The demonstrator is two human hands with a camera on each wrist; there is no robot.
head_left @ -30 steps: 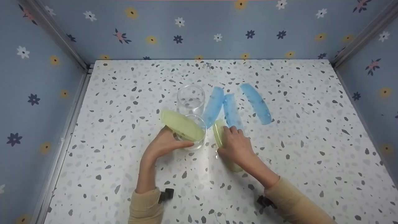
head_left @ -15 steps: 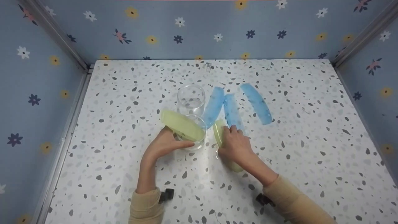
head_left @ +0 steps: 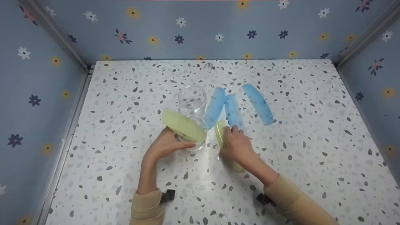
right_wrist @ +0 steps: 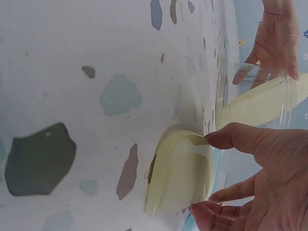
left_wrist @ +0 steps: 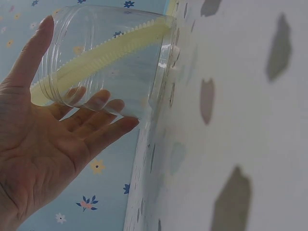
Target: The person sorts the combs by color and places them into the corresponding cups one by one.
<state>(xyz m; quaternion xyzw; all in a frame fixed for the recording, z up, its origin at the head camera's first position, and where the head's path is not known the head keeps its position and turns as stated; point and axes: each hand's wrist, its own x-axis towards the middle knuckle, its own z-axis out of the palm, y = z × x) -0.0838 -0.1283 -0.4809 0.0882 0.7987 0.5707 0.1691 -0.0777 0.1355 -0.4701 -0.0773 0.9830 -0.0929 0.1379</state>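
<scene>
My left hand (head_left: 165, 143) holds an upright transparent jar (left_wrist: 134, 94), thumb near its rim and fingers along the opposite side. A pale yellow curved plastic strip (head_left: 182, 126) with a row of small teeth leans inside this jar, one end sticking out past the rim. To the right, my right hand (head_left: 239, 145) pinches a second yellow strip (right_wrist: 185, 168) between thumb and fingertips, low at the tabletop. In the head view, that hand covers the strip's middle. Whether the strip touches the table, I cannot tell.
A second transparent jar (head_left: 192, 100) stands just behind the held one. Three translucent blue curved strips, including the rightmost blue strip (head_left: 257, 104), lie beyond my right hand. Flowered blue panels (head_left: 200, 29) border the speckled white tabletop (head_left: 125, 87) at back and sides.
My right forearm has shifted very slightly to the left. Both hands keep their holds, and the jars and strips stay in place.
</scene>
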